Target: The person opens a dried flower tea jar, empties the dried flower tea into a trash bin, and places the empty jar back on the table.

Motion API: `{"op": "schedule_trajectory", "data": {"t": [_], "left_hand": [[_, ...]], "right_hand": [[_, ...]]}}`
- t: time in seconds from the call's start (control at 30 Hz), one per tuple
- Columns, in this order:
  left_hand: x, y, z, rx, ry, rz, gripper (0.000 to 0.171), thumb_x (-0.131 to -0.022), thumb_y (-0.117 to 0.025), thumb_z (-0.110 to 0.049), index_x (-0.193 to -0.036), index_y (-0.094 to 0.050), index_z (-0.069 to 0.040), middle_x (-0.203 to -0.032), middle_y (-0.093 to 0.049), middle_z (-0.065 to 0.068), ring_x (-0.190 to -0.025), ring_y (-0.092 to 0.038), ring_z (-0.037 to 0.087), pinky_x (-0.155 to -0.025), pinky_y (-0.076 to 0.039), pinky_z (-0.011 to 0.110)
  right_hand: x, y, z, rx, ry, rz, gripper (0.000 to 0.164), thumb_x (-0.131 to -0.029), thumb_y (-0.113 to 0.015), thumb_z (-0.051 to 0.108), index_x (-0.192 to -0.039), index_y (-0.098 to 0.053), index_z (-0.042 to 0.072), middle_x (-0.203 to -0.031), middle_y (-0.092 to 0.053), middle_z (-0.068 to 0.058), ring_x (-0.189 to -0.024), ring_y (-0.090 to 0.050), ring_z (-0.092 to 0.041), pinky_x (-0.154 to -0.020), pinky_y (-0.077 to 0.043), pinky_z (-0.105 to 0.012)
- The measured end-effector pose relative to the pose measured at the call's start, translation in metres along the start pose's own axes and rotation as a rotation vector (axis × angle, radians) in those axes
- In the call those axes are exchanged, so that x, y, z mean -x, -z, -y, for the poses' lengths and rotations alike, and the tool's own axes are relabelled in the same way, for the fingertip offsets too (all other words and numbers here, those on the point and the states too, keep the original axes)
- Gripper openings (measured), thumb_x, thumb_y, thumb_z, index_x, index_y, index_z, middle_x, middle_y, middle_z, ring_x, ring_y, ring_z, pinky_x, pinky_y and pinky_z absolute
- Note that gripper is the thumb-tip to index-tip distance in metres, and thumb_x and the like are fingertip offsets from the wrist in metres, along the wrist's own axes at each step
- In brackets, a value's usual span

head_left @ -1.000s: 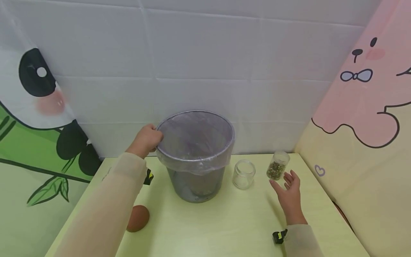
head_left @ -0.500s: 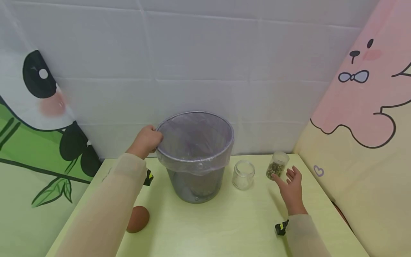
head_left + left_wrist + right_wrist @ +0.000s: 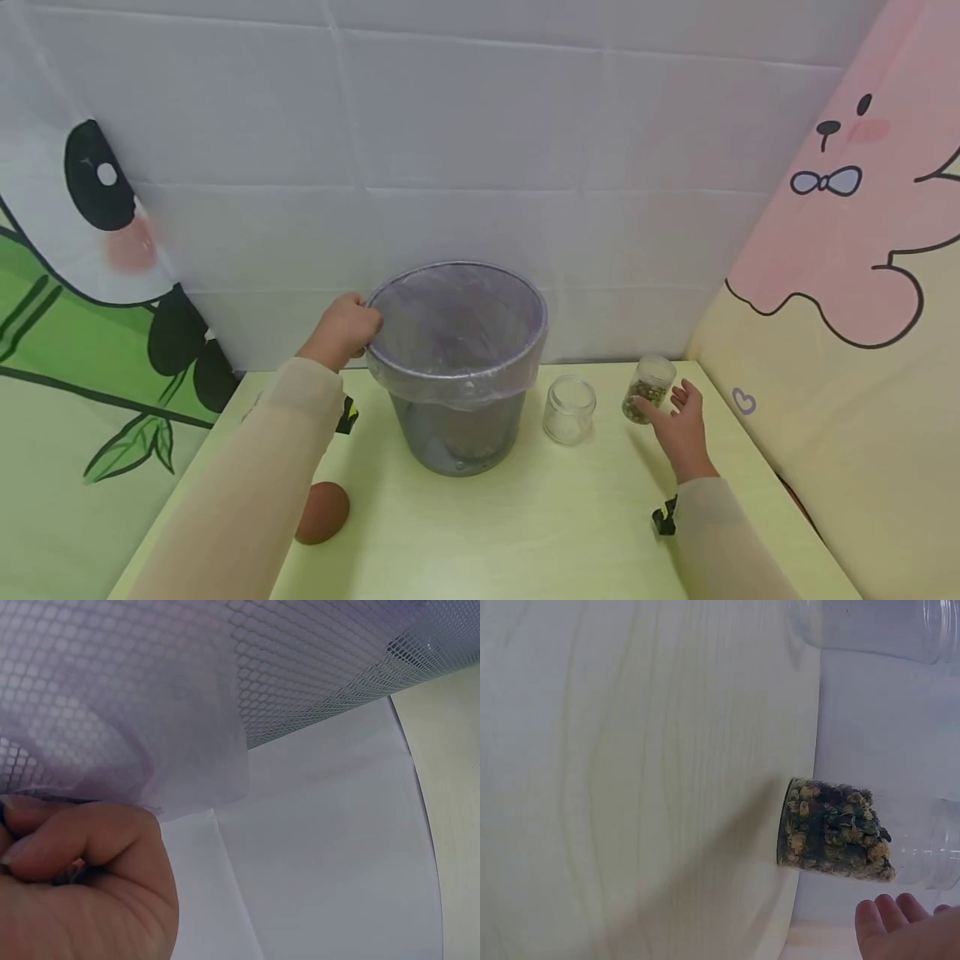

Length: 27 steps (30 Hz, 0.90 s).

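A grey mesh wastebasket (image 3: 465,433), lined with a thin purplish plastic bag (image 3: 457,333) folded over its rim, stands at the back of the table. My left hand (image 3: 342,328) grips the left side of that rim, fingers curled over the bag; the left wrist view shows the mesh (image 3: 300,667) close by. On the right a clear glass jar (image 3: 648,388), about half full of dried flower buds (image 3: 836,829), stands upright. My right hand (image 3: 681,432) is beside it, fingers spread and thumb overlapping the jar's front in the head view. In the right wrist view the fingertips (image 3: 889,911) sit just off the glass.
An empty, lidless glass jar (image 3: 570,410) stands between the wastebasket and the filled jar. A reddish-brown rounded object (image 3: 324,512) lies at the left, partly behind my left sleeve. White and printed cloth walls enclose the table (image 3: 480,542) at the back and sides.
My right hand has moved up and forward to the filled jar, its thumb now across the jar's front. The left hand stays on the wastebasket rim.
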<state>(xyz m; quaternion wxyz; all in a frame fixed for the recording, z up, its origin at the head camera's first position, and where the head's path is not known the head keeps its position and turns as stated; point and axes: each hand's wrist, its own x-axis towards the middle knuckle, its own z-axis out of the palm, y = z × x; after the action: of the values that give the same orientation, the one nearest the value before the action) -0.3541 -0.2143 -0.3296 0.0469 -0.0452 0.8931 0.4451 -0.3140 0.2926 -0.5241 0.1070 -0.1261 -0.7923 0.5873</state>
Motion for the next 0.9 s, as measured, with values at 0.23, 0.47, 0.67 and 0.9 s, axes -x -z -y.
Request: {"op": "schedule_trajectory", "data": {"t": [0.23, 0.47, 0.67, 0.9], "left_hand": [[0.001, 0.0, -0.001, 0.003, 0.006, -0.004, 0.01, -0.092, -0.041, -0.01, -0.101, -0.039, -0.006, -0.086, -0.041, 0.01, -0.06, -0.036, 0.015, -0.058, -0.039, 0.033], [0.002, -0.001, -0.001, -0.005, 0.013, 0.01, 0.021, -0.092, -0.04, -0.011, -0.111, -0.042, -0.002, -0.092, -0.044, 0.012, -0.064, -0.042, 0.017, -0.062, -0.042, 0.033], [0.003, 0.0, -0.003, -0.01, 0.013, 0.011, 0.019, -0.093, -0.041, -0.012, -0.109, -0.043, -0.002, -0.092, -0.044, 0.012, -0.065, -0.043, 0.017, -0.063, -0.043, 0.033], [0.001, 0.001, -0.001, 0.002, 0.006, 0.007, 0.02, -0.092, -0.041, -0.011, -0.11, -0.043, -0.002, -0.091, -0.044, 0.011, -0.065, -0.043, 0.016, -0.061, -0.042, 0.032]], "right_hand": [[-0.013, 0.004, -0.002, 0.014, -0.012, 0.048, 0.11, -0.095, -0.075, 0.039, -0.165, 0.005, 0.011, -0.166, -0.015, -0.022, -0.152, -0.019, -0.039, -0.12, -0.024, -0.053], [-0.03, 0.011, -0.004, 0.059, 0.007, 0.108, 0.114, -0.093, -0.076, 0.043, -0.164, 0.007, 0.008, -0.165, -0.015, -0.026, -0.151, -0.02, -0.043, -0.117, -0.027, -0.058], [-0.035, 0.012, 0.003, 0.09, 0.009, 0.146, 0.114, -0.093, -0.076, 0.044, -0.163, 0.006, 0.007, -0.164, -0.017, -0.027, -0.15, -0.021, -0.043, -0.117, -0.027, -0.059], [-0.043, 0.009, 0.01, 0.088, -0.026, 0.179, 0.116, -0.091, -0.076, 0.049, -0.163, 0.006, 0.008, -0.163, -0.017, -0.028, -0.149, -0.024, -0.043, -0.117, -0.027, -0.059]]}}
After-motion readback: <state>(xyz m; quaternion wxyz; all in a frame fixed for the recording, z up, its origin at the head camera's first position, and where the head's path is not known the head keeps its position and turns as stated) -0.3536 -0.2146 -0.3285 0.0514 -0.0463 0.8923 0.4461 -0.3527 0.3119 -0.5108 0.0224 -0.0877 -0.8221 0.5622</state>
